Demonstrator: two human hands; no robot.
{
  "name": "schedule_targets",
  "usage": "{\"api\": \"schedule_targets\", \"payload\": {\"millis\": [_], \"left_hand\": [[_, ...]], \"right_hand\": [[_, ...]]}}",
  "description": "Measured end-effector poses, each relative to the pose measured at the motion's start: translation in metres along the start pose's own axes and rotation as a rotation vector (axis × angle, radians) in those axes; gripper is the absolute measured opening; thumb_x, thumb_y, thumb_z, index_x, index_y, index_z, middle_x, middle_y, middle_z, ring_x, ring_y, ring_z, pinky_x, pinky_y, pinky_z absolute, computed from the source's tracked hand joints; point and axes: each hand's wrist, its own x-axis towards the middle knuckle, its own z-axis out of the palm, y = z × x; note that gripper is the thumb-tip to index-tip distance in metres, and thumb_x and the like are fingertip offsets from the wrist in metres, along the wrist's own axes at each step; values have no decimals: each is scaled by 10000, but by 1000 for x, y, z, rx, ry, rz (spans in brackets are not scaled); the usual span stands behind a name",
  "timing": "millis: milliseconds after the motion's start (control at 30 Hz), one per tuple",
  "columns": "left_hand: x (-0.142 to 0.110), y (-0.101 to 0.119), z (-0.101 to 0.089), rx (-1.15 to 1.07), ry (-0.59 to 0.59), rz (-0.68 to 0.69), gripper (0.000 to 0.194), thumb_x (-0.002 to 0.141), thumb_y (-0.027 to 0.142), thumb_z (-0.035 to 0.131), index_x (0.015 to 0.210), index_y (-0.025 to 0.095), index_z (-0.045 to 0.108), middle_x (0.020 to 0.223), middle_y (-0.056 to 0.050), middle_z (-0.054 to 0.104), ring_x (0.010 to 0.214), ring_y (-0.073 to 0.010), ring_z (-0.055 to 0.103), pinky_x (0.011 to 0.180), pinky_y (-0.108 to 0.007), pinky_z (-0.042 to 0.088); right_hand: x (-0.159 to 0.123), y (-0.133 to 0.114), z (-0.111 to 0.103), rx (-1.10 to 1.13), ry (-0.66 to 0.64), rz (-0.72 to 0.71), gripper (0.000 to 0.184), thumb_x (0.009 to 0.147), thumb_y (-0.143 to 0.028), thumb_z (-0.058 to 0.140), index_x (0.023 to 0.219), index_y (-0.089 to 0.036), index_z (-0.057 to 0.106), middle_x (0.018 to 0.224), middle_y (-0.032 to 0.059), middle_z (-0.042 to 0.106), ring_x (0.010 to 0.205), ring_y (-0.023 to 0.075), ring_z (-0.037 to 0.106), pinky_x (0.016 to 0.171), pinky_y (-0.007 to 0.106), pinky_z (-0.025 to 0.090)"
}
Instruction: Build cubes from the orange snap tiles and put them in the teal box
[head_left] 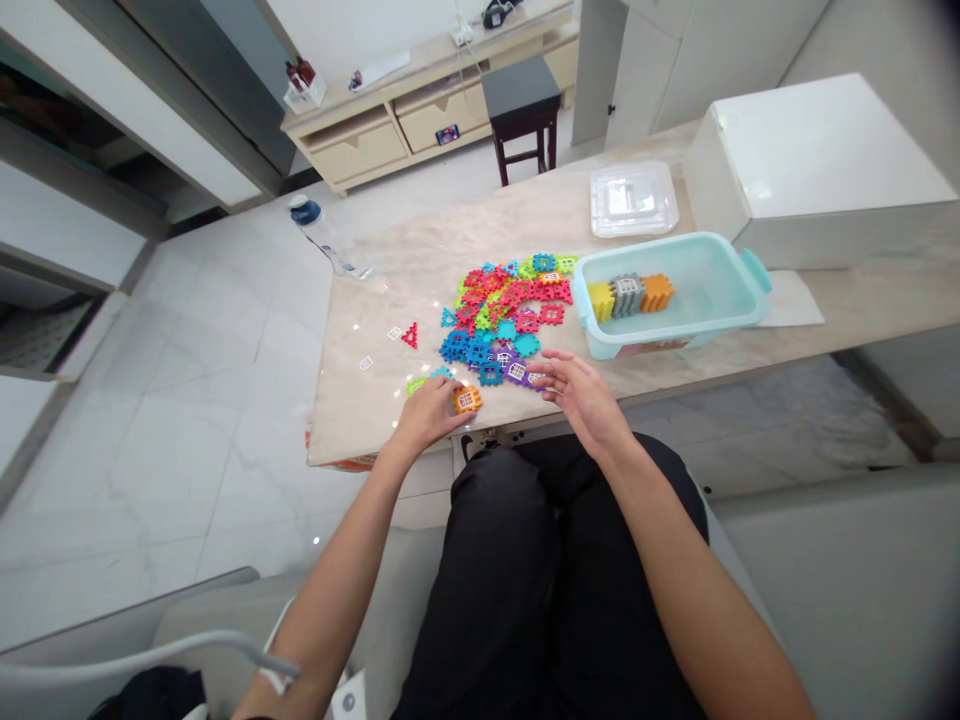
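Observation:
A loose heap of colourful plastic waffle-block pieces (499, 320) lies on a marble tabletop (390, 270). My left hand (424, 415) rests at the heap's near edge, its thumb and fingers closed around a small orange block (467, 400). My right hand (581, 400) is spread and holds nothing, with its fingertips close to the purple pieces (516, 372). A pale teal plastic tub (600, 342) stands right of the heap. Yellow, grey and orange joined pieces (628, 295) stand inside it. A red triangular piece (409, 336) lies apart, left of the heap.
A clear plastic lid (634, 198) lies behind the tub, and a large white box (817, 170) stands at the table's far right. A water bottle (319, 235) is beyond the table's left edge. A dark stool (521, 100) and a low cabinet (397, 125) stand farther back.

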Motion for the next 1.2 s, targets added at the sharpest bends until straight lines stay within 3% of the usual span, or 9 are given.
{"api": "schedule_targets", "payload": {"millis": [967,1100,1200], "left_hand": [[11,8,-3,5,42,-18,430,918,514,788,1237,234,720,1186,-109,719,1148,-328,682,966,-421,565],[-7,28,-12,-73,181,-55,692,885,488,841,1472,235,574,1318,-130,689,1264,-349,648,1080,-474,543],[-45,74,-20,-261,347,-129,452,1044,429,646,1457,259,575,1313,-122,698,1267,-316,669,1111,-491,552]], "right_hand": [[2,-3,-13,-29,-20,-52,334,800,-442,817,1039,-223,740,1062,79,835,825,176,727,675,276,514],[8,4,-19,-62,-1,-64,354,805,-467,833,1049,-223,753,1074,89,840,856,201,747,677,290,529],[16,12,-24,-91,25,-57,367,798,-494,838,1032,-225,754,1080,102,842,888,233,760,675,308,542]]}}
